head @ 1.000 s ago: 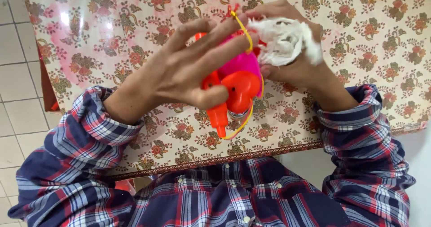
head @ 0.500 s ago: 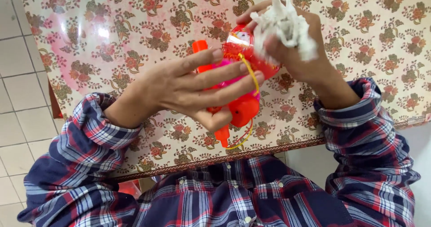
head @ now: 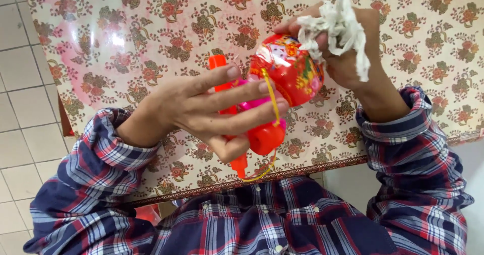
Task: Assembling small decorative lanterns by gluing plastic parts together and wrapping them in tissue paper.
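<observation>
Floral table, near edge: left hand grips the toy, fingers wrapped across it. Right hand pinches a tissue, now pressed on the toy's turned-up red end, so wiping has moved there.

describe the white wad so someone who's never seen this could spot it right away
Start at the floral table cover, then go to the upper right, where the right hand presses against a round red toy. The white wad is bunched in that hand's fingers. It is the only white, shredded, crumpled thing there; the toy is glossy red plastic.
</observation>
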